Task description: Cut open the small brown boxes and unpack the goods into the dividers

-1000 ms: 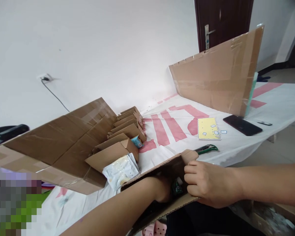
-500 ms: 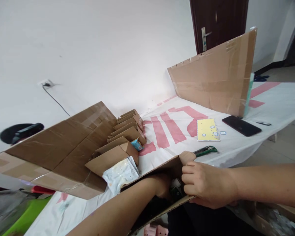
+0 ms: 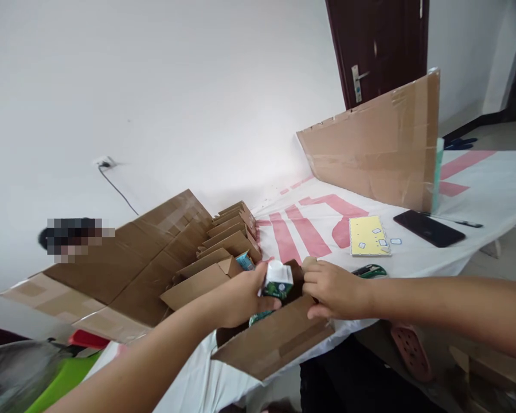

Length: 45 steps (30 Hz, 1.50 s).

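Grasping the carton (image 3: 279, 287) between thumb and fingers, the left hand (image 3: 246, 292) could snag it on the open box (image 3: 275, 341) just below, should the right hand (image 3: 337, 288), clasping the box's end, slacken.

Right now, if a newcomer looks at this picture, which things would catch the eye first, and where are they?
Probably first the green-and-white carton in the left hand, at the mouth of the open cardboard box, whose edge the right hand holds. Next, the large taped cardboard panel standing behind, before the dark door. Then the yellow card on the cloth, left of the black phone.
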Motion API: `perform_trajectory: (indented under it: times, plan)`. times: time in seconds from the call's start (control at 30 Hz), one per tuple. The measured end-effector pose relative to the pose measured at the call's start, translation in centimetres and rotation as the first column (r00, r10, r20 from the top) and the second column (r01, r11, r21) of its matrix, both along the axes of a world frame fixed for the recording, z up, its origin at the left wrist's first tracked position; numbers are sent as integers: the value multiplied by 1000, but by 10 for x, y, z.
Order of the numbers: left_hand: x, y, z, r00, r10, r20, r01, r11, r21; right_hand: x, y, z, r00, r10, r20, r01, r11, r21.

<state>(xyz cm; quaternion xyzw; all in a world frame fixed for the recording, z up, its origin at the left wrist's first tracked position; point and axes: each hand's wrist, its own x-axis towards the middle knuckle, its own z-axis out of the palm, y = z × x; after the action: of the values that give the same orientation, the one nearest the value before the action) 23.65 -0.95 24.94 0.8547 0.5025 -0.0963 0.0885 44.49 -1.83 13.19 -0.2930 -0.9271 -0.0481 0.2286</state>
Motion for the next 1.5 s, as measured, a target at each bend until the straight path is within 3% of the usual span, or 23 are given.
perform_trajectory:
  times: [0.1, 0.17, 0.27, 0.37, 0.5, 0.63, 0.73, 0.87, 1.0, 1.33, 1.5]
  plan:
    - [-14, 11, 12, 971, 74, 229, -76, 997, -4, -9, 22, -3, 995, -41, -92, 36, 998, -51]
    - [-20, 19, 15, 947, 99, 306, -129, 989, 79, -14, 33, -3, 987, -53, -151, 33, 990, -137]
    - [-24, 30, 18, 971, 101, 217, -174, 922, 347, -18, 45, 9, 952, -88, -294, -6, 953, -304]
    - [-23, 41, 21, 991, 135, 21, -122, 813, 569, -23, 59, 32, 855, -178, -486, -47, 909, -414]
    - [-17, 58, 19, 976, 205, -78, -89, 696, 713, -39, 86, 64, 674, -295, -677, -142, 848, -510]
    - [-10, 76, 12, 984, 176, -7, -109, 639, 761, -65, 119, 76, 566, -395, -724, -280, 734, -619]
    - [-14, 91, 9, 984, 160, 83, -169, 661, 731, -78, 139, 71, 483, -426, -765, -446, 632, -634]
    - [-35, 113, 8, 979, 156, 133, -205, 762, 614, -83, 160, 57, 348, -487, -801, -550, 586, -595]
    - [-54, 132, -2, 982, 130, 135, -184, 804, 565, -82, 177, 45, 365, -511, -778, -571, 536, -621]
    - [-63, 157, -49, 985, 105, 137, -166, 791, 589, -86, 201, 9, 425, -580, -695, -483, 504, -716]
    - [-68, 156, -49, 980, 57, 192, -157, 812, 562, -82, 198, 8, 447, -559, -698, -513, 479, -712]
